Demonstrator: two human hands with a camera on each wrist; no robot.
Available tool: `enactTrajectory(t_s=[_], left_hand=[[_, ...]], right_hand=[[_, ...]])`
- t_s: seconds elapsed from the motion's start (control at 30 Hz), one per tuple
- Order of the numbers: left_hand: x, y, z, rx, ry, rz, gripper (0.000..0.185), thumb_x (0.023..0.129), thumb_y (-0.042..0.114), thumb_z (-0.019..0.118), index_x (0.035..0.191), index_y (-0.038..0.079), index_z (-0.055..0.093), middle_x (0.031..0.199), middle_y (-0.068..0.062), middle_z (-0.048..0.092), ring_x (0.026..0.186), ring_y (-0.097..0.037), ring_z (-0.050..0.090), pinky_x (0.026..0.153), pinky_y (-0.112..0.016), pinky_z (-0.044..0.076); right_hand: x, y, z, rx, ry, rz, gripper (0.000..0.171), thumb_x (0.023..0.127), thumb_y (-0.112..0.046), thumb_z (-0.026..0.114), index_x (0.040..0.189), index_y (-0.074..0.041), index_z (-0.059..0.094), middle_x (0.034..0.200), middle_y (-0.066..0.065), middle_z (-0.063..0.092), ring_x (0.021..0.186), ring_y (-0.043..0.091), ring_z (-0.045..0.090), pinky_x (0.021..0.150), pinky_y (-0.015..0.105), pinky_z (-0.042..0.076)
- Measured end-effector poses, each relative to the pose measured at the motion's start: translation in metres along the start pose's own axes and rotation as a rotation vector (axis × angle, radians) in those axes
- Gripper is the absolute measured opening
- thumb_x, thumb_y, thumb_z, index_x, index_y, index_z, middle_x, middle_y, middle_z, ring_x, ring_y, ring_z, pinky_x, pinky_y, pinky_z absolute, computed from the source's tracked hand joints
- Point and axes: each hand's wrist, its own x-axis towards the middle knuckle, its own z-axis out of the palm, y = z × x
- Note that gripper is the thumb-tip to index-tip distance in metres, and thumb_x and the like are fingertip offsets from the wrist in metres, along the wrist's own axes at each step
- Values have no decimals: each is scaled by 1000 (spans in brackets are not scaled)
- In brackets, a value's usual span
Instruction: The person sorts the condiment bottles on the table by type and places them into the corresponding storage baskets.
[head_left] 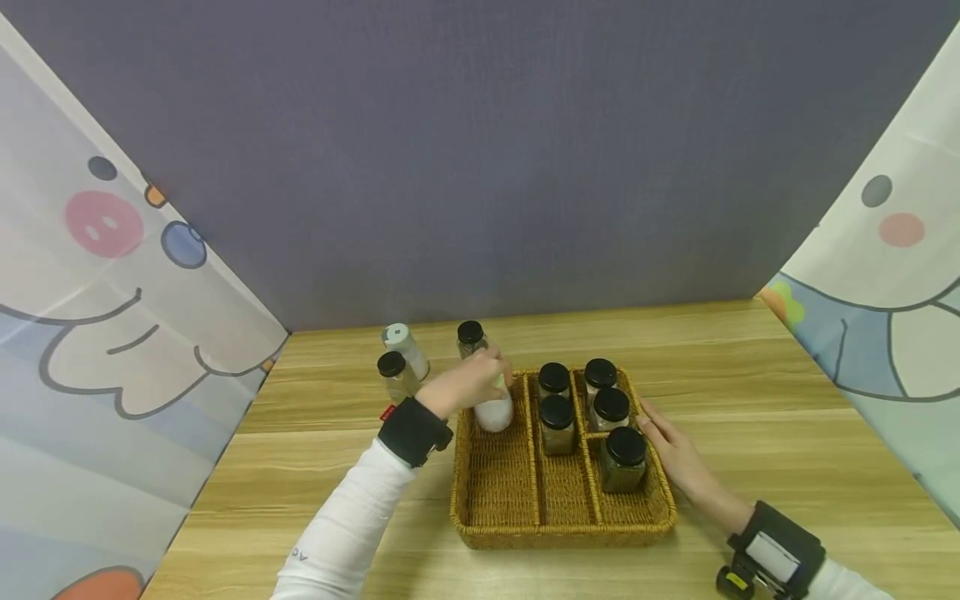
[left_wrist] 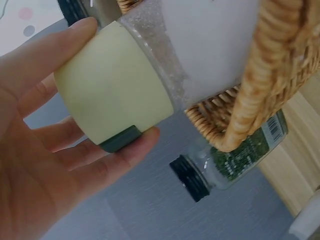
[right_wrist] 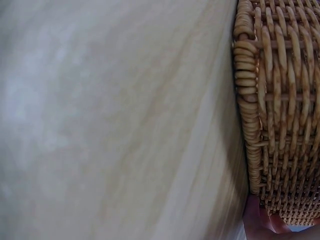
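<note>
Inside the basket (head_left: 561,532), my left hand (head_left: 471,382) pinched a jar (head_left: 493,415) by its lid (left_wrist: 112,85); straight-fingered, my right hand (head_left: 672,450) touched the basket's right side.

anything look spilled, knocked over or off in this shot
Nothing stands out: I see no spill or damage. The five jars in the basket stand upright with black lids on, and the bottle at its left compartment is in the left hand. Three containers stand outside the basket on the table, none tipped over.
</note>
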Motion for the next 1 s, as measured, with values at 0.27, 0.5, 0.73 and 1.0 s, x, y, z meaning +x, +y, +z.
enactTrajectory(t_s=[0.27, 0.5, 0.73, 1.0], left_hand=[[0, -1, 3, -19, -27, 8, 17, 79, 11, 66, 94, 4, 62, 104, -11, 50, 97, -28, 48, 74, -31, 46], [1, -1, 5, -9, -15, 8, 18, 78, 13, 67, 95, 6, 63, 104, -10, 51, 97, -28, 48, 74, -30, 46], [-1, 1, 8, 22, -15, -18, 20, 78, 16, 67, 95, 7, 63, 110, -12, 51, 103, -30, 48, 81, -33, 47], [-3, 4, 8, 57, -10, -23, 20, 79, 17, 67, 97, 9, 63, 106, -9, 50, 100, -27, 49, 81, -34, 46]], right_hand=[[0, 0, 1, 1, 10, 7, 59, 95, -38, 33, 140, -2, 20, 142, 25, 15, 127, 46, 12, 99, 62, 13], [0, 1, 1, 6, 7, -15, 58, 96, -37, 33, 140, -1, 19, 142, 27, 14, 126, 47, 12, 98, 62, 13], [0, 1, 1, 17, 7, -17, 58, 96, -36, 33, 140, -1, 19, 142, 27, 14, 127, 47, 11, 99, 62, 12], [-1, -1, 1, 20, 8, -8, 59, 96, -36, 33, 139, 0, 19, 142, 27, 14, 126, 47, 11, 99, 62, 12]])
